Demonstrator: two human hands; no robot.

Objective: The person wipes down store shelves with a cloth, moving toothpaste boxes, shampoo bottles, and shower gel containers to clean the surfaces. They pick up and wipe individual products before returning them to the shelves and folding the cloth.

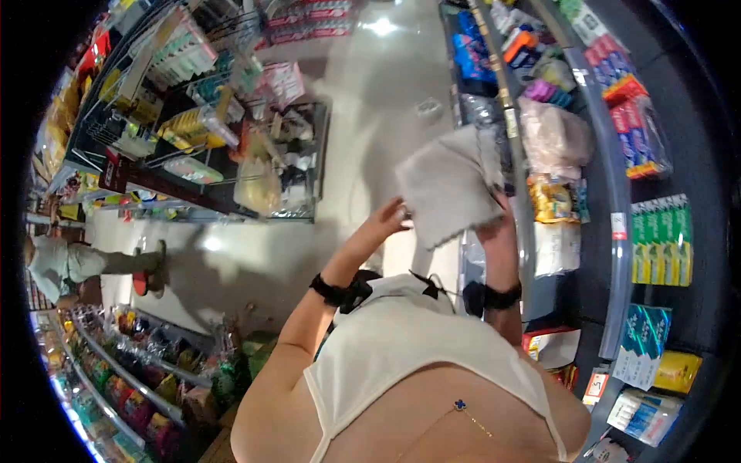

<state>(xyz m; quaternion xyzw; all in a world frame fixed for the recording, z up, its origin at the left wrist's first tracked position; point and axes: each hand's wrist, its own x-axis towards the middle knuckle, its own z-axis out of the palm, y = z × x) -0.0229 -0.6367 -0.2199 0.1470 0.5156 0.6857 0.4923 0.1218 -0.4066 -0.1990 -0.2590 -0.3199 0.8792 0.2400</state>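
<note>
A grey cloth (448, 181) with zigzag-cut edges hangs spread out in front of me, over the aisle and close to the right-hand shelves. My right hand (494, 220) grips it at its lower right edge, with part of the fingers hidden behind the fabric. Just off the cloth's left edge is my left hand (392, 217), its fingers curved and apart with nothing visible in them. Both wrists wear black bands.
Tiered shelves (617, 293) with packaged goods run along my right side. A wire display rack (193, 116) stands at the front left, with more stocked shelves (139, 378) at the lower left. Another person (77, 262) stands in the aisle on the left.
</note>
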